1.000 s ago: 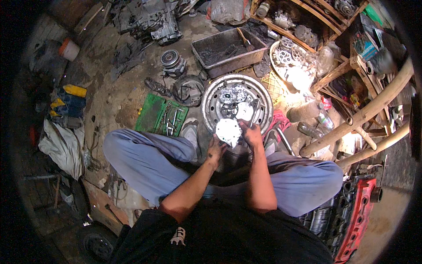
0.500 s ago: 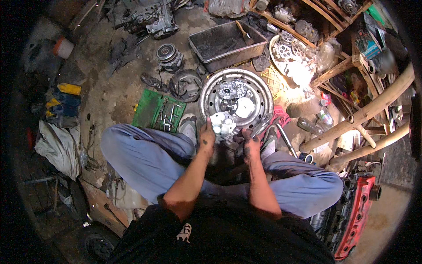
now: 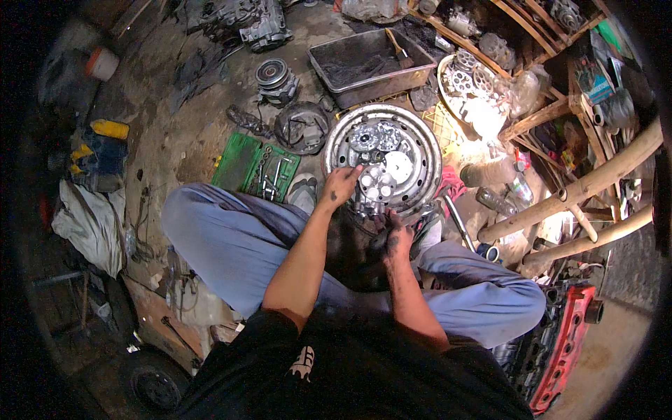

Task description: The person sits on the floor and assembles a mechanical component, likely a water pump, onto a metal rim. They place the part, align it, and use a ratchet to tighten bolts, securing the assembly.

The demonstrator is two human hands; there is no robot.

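Observation:
A silvery round metal part with several circular faces (image 3: 376,185) is held over the near side of a wheel rim (image 3: 428,133). My left hand (image 3: 340,187) grips its upper left edge, the fingers reaching over the top. Below it, my right hand (image 3: 397,236), dark with grime, closes round the part's lower end; some of its fingers are hidden. Inside the rim lie a round machined metal housing (image 3: 364,138) and a bright white disc (image 3: 398,167). Between my hands and the rim, the underside of the held part is in shadow.
A green socket set case (image 3: 238,162) lies open at the left. Behind the rim stands a black tray (image 3: 329,73) with a brush (image 3: 397,46) in it. Near it are a pulley assembly (image 3: 274,78) and a basin of metal parts (image 3: 448,87). Wooden poles (image 3: 574,185) stand at right.
My left hand has moved up and forward along the metal part, which has shifted and turned. The right hand stays at its lower end. The whole view has shifted slightly.

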